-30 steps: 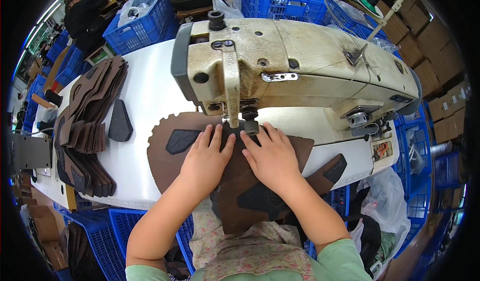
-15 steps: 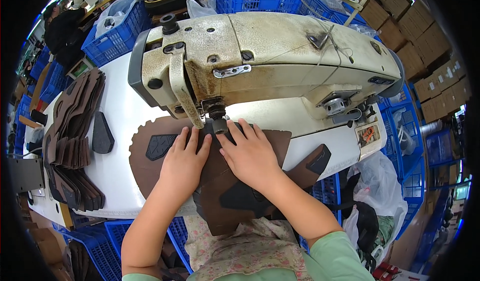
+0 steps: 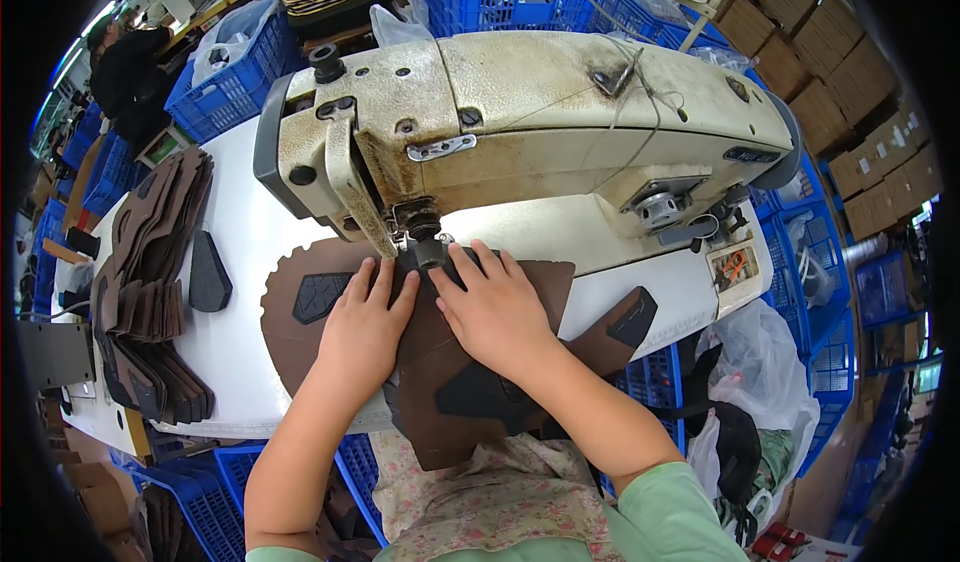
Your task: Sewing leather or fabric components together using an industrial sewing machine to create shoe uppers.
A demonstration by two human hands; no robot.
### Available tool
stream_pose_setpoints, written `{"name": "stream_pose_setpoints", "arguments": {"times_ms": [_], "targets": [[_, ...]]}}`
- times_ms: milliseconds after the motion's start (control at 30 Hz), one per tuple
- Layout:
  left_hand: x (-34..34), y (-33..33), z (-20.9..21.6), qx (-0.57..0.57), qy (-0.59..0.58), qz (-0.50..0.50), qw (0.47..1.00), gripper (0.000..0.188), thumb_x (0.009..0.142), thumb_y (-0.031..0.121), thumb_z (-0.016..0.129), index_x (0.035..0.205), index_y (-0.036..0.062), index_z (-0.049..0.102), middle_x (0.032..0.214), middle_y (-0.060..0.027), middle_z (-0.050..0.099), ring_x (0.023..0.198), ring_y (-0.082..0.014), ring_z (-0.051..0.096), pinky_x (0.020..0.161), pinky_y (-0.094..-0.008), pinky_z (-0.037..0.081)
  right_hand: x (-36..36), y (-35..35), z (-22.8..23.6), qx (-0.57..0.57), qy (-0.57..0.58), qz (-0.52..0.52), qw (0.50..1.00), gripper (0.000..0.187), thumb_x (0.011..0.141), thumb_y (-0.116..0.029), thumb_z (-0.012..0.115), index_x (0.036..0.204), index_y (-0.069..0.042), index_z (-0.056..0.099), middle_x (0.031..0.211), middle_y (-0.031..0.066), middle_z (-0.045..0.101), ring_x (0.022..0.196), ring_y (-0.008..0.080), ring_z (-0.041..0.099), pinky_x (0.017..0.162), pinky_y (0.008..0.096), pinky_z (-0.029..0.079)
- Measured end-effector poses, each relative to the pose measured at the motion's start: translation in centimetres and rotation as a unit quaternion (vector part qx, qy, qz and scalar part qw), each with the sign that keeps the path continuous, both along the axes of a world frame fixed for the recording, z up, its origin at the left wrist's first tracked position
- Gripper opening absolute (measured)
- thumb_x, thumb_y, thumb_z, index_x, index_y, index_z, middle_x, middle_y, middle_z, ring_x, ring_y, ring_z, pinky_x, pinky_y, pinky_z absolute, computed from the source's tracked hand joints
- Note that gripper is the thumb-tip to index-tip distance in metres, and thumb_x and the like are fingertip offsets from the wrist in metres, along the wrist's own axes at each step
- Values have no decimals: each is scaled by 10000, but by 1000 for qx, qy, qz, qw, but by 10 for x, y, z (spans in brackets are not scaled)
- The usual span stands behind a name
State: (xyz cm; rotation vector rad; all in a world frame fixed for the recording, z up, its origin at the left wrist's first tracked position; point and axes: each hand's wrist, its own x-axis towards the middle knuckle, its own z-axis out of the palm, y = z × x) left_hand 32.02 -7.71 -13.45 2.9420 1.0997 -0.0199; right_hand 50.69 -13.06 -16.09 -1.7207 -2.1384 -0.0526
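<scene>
A cream-coloured sewing machine stands across the white table. Under its presser foot and roller lies a brown cut piece with a notched edge and black patches, its near part hanging over the table's front edge. My left hand rests flat on it left of the needle area, fingers stretched out. My right hand lies on the piece just right of the roller, fingers spread and pressing down. The needle tip itself is hidden.
Stacked brown pieces lie at the left, beside a loose black pad. A small tray with orange-handled scissors is set in the table's right end. Blue crates stand around. Two people sit at the far left and back.
The machine and table have shifted slightly in the picture as my head moved. Both hands keep nearly the same place on the brown piece.
</scene>
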Motion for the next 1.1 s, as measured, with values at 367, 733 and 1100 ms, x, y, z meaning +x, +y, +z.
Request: {"name": "stream_pose_setpoints", "arguments": {"times_ms": [367, 733, 1100], "targets": [[-10, 1, -2, 29, -102, 8, 994, 404, 746, 36, 592, 1145, 33, 659, 1259, -197, 610, 1208, -333, 561, 977, -420, 472, 13, -6, 10, -38, 32, 17, 999, 345, 839, -131, 628, 1181, -134, 672, 1319, 149, 557, 1254, 358, 486, 1044, 453, 397], [-17, 28, 4, 4, -130, -9, 991, 451, 670, -19, 631, 1090, 117, 722, 1107, -89, 625, 1068, -278, 574, 896, -401, 465, 0, 0, 8, 26, 11, 11, 1000, 355, 821, -161, 643, 1171, -110, 681, 1062, 97, 588, 1054, 272, 531, 833, 385, 445], [-25, 47, 6, 22, -93, -11, 995, 421, 710, 12, 651, 1079, 194, 742, 914, -44, 597, 932, -246, 562, 799, -369, 432, -8, -11, 11, -10, 1, 11, 1000, 324, 849, -173, 627, 1156, -78, 671, 1232, 181, 614, 1166, 350, 563, 907, 423, 499]]}}
